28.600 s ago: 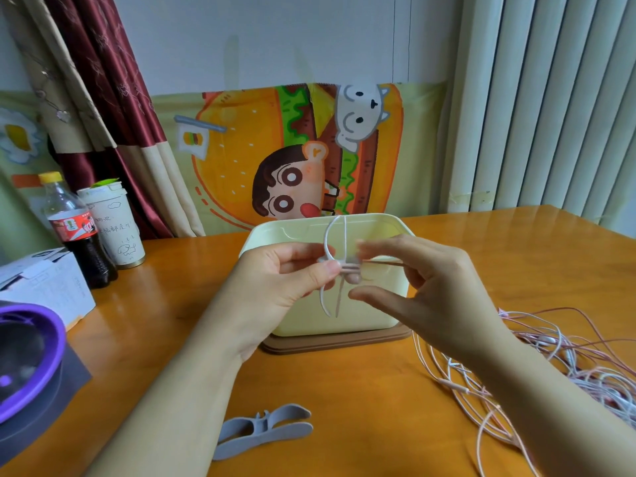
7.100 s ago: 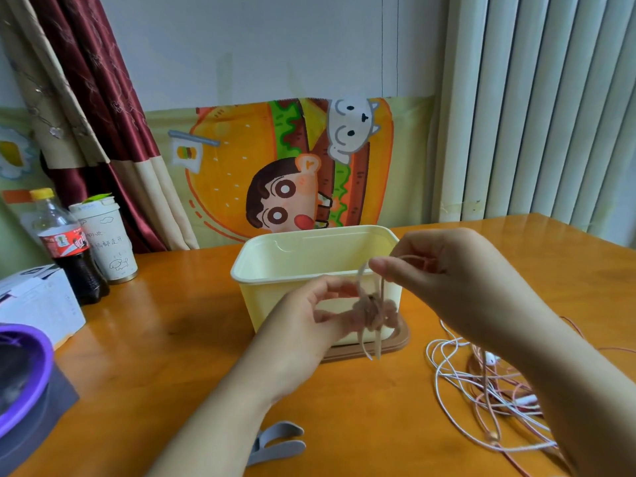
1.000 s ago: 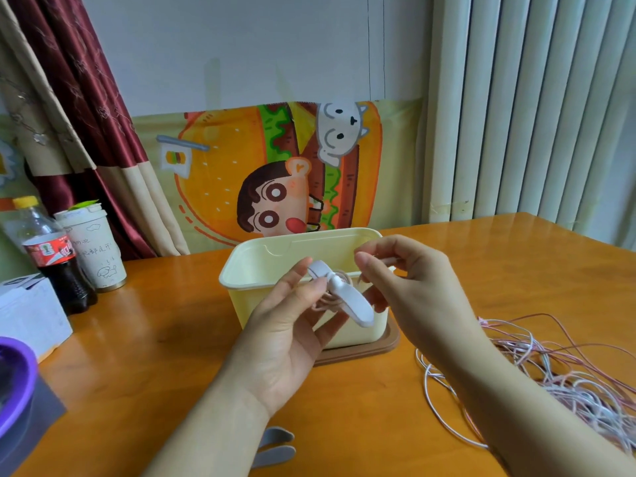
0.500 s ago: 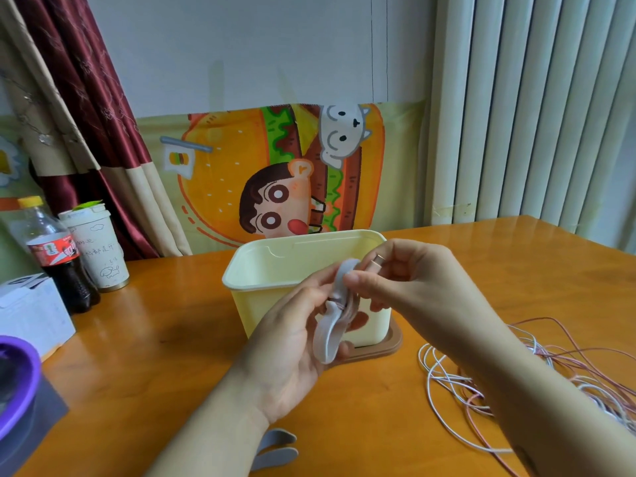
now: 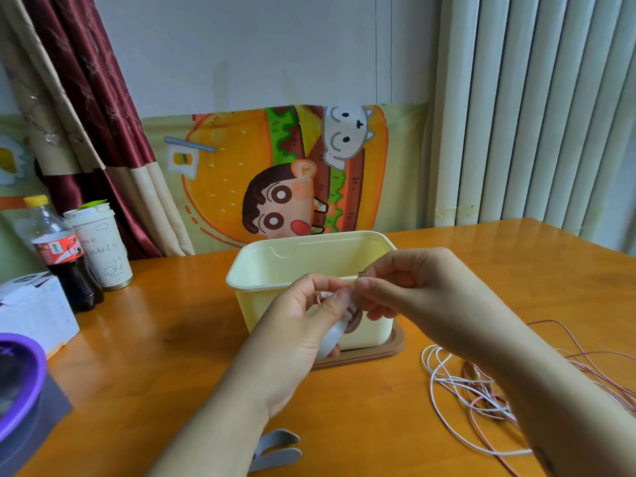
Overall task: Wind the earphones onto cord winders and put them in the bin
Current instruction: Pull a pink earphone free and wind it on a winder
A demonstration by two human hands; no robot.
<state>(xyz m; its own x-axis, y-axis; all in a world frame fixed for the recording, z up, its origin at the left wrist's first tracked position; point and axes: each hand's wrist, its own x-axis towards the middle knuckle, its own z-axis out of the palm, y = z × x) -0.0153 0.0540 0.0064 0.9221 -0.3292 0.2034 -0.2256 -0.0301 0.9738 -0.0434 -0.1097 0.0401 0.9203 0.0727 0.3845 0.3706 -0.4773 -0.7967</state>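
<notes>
In front of the pale yellow bin, my left hand grips a grey cord winder with a pink earphone cord coiled on it. My right hand pinches the top of the winder and the cord's metal plug end. Most of the winder is hidden by my fingers. A tangle of white and pink earphones lies on the table at the right. A spare grey winder lies near the table's front edge.
The bin stands on a brown lid in the middle of the wooden table. At the left are a cola bottle, a paper cup, a white box and a purple-rimmed container.
Over the last second the winder swung from lying across my left fingers to hanging upright. My right hand closed in on its top with the plug end.
</notes>
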